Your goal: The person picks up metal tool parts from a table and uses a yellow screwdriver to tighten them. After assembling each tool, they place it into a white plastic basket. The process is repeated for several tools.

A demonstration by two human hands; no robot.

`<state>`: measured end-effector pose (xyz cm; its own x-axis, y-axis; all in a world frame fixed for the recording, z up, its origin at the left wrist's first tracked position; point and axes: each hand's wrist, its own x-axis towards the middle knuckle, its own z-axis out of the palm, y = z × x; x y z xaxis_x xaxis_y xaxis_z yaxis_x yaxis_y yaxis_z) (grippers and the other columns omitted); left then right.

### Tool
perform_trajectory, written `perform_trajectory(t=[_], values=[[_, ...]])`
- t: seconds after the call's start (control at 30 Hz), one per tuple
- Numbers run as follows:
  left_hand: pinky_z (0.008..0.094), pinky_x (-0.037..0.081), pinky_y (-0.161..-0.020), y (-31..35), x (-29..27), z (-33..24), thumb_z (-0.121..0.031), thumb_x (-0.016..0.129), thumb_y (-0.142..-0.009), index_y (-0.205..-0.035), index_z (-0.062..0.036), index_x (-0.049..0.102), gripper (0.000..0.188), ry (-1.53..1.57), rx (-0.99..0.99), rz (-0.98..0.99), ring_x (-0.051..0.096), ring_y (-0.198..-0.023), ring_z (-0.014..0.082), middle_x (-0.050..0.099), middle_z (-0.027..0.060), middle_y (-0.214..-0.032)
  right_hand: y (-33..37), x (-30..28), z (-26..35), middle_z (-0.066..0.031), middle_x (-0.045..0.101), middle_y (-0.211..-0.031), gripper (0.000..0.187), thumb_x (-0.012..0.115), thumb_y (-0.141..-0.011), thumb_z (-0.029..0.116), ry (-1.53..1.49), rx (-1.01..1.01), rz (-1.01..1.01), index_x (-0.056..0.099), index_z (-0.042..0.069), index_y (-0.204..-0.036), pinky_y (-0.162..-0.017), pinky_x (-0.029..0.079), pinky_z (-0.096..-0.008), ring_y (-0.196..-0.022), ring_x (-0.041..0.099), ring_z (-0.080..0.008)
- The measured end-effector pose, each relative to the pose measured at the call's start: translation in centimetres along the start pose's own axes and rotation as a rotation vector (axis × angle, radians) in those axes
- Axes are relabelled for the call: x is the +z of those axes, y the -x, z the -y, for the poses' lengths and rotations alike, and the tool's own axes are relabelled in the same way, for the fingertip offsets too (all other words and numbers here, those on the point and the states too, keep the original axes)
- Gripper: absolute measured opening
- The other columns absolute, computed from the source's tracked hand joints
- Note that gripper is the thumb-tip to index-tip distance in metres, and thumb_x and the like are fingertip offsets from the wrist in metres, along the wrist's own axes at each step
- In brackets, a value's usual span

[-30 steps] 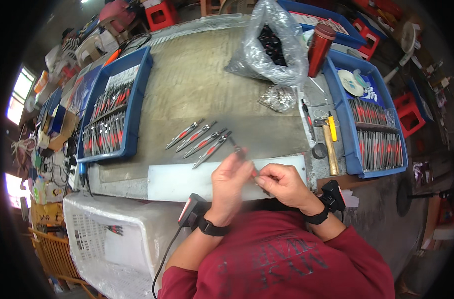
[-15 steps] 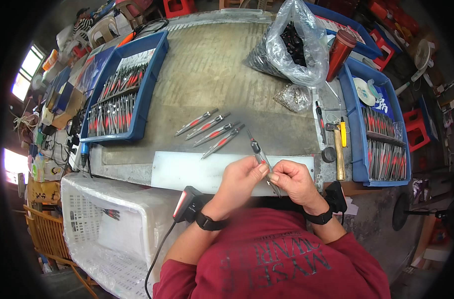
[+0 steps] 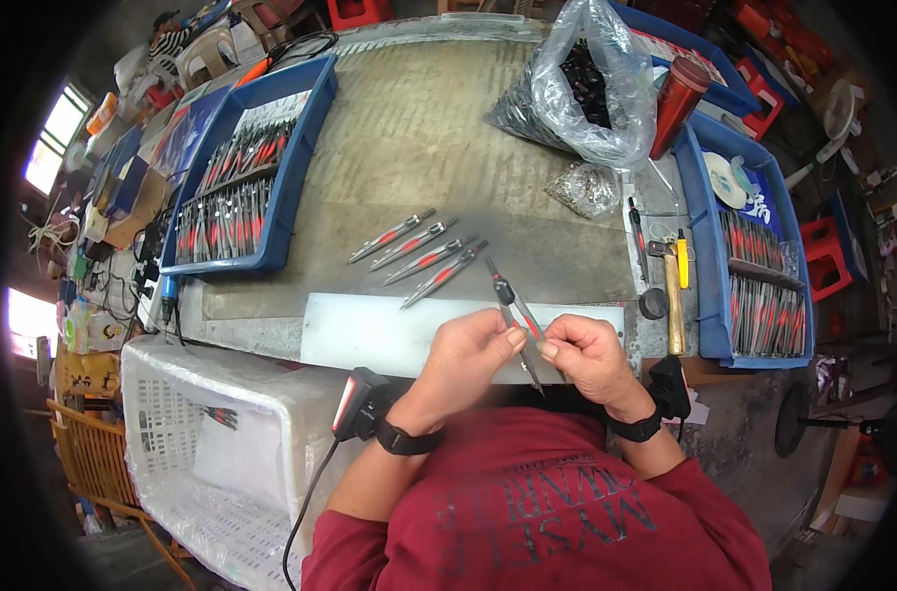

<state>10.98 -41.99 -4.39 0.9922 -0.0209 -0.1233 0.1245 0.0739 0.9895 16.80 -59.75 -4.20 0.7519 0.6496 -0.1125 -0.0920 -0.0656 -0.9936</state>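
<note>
Above the front edge of the table, I hold a drawing compass [image 3: 505, 293] with a black head, grey legs and a red stripe. Its head points away from me and its two legs stand apart in a narrow V. My left hand [image 3: 468, 357] pinches one leg between thumb and fingers. The other leg is gripped by my right hand [image 3: 588, 357], whose fingertips hide part of it. Beyond my left hand, several similar compasses [image 3: 426, 258] lie closed in a slanted row. Beneath my hands is a white board [image 3: 369, 335].
Blue trays of compasses stand at left [image 3: 289, 212] and right [image 3: 709, 295]. A clear bag [image 3: 621, 138] of black parts, a red-brown flask [image 3: 679, 103] and a small bag [image 3: 588, 189] sit at the back right. A hammer [image 3: 675, 305] lies right; a white crate [image 3: 296, 424] stands lower left.
The legs of the compass, close together before, are now spread apart. My right hand has shifted slightly to the right with one leg.
</note>
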Motion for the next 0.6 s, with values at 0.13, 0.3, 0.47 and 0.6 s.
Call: perform_trajectory(t=[0.13, 0.3, 0.47, 0.6], values=[[0.0221, 0.04, -0.061, 0.1, -1.0, -0.7, -0.014, 0.059, -0.087, -0.091, 0.0021, 0.06, 0.017, -0.078, -0.012, 0.056, 0.046, -0.07, 0.0046, 0.057, -0.0013, -0.075, 0.1, -0.6, 0.6, 0.0052, 0.05, -0.066, 0.011, 0.059, -0.086, 0.011, 0.006, 0.061, 0.03, 0.057, 0.001, -0.081, -0.05, 0.032, -0.0188, -0.061, 0.041, -0.0011], [0.0181, 0.035, -0.058, 0.0, -0.7, -1.8, -0.027, 0.067, -0.083, -0.099, -0.0012, 0.06, 0.031, 0.337, -0.043, 0.124, 0.043, -0.065, 0.0035, 0.053, -0.0049, -0.077, 0.1, -0.3, 1.5, 0.0052, 0.049, -0.067, 0.011, 0.058, -0.087, 0.012, -0.226, 0.063, 0.104, 0.057, 0.002, -0.082, -0.051, 0.031, -0.0186, -0.06, 0.04, -0.002], [0.0175, 0.039, -0.061, 0.1, -0.6, -2.5, -0.033, 0.07, -0.079, -0.106, -0.0005, 0.059, 0.043, 0.565, -0.05, 0.267, 0.05, -0.071, 0.0045, 0.058, -0.0016, -0.087, 0.2, 0.8, 1.4, 0.0027, 0.052, -0.069, 0.013, 0.058, -0.088, 0.014, -0.383, 0.112, 0.164, 0.058, 0.001, -0.084, -0.054, 0.035, -0.0193, -0.059, 0.043, -0.0042], [0.0195, 0.041, -0.064, 0.1, -1.0, -2.7, -0.026, 0.068, -0.082, -0.1, -0.001, 0.062, 0.031, 0.532, -0.092, 0.263, 0.052, -0.075, 0.0053, 0.06, -0.0004, -0.088, 0.0, 1.0, 1.2, 0.0019, 0.053, -0.07, 0.014, 0.06, -0.087, 0.013, -0.431, 0.008, 0.206, 0.059, 0.0, -0.089, -0.055, 0.037, -0.02, -0.061, 0.045, -0.0052]])
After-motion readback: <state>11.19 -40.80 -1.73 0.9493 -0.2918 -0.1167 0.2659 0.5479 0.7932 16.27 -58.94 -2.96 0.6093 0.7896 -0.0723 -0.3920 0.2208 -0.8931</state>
